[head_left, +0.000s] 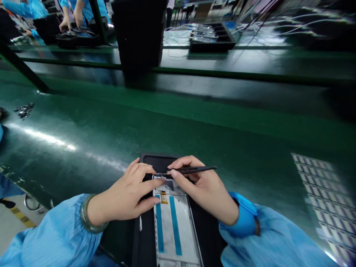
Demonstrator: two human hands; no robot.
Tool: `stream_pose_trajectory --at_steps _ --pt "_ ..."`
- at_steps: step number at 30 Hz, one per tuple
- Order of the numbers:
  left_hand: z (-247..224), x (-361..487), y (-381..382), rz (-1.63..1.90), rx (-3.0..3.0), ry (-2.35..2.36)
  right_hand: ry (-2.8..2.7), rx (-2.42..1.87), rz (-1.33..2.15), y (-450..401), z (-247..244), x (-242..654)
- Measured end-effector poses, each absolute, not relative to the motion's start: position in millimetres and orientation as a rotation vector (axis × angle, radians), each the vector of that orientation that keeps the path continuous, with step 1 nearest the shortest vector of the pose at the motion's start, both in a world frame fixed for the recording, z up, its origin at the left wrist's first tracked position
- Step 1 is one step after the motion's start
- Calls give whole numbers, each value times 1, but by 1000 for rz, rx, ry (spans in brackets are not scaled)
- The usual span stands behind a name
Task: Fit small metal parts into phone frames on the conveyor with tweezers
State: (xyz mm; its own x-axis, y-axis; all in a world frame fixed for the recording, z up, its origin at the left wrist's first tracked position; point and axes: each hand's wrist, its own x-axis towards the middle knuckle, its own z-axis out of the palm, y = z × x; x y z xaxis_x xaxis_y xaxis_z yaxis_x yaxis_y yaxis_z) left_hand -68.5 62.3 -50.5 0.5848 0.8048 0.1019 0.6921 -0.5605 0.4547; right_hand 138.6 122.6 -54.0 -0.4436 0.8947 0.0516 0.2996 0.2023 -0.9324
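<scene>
A silver phone frame (pixel 187 230) with two blue strips and a small gold flex piece lies on a black tray (pixel 144 237). Over its upper left edge rests my left hand (pixel 128 193), palm down, fingers apart, index fingertip pressing near the top of the frame. Black tweezers (pixel 194 169) are pinched between the thumb and fingers of my right hand (pixel 203 185), with their tips at the frame's top edge. Whether the tips hold a small part is too small to tell.
A sheet of small parts in rows (pixel 319 193) lies at the right. Small dark pieces (pixel 24 110) sit at the far left. Behind stand a black bin stack (pixel 139 33) and a parts tray (pixel 213 45); a person's hands (pixel 72 18) work at the back left.
</scene>
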Motion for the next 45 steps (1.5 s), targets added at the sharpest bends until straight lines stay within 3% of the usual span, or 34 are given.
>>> stream_pose_trajectory --at_steps 45 --pt "-50 -69 64 402 2467 1130 -1874 -1128 1057 121 -54 141"
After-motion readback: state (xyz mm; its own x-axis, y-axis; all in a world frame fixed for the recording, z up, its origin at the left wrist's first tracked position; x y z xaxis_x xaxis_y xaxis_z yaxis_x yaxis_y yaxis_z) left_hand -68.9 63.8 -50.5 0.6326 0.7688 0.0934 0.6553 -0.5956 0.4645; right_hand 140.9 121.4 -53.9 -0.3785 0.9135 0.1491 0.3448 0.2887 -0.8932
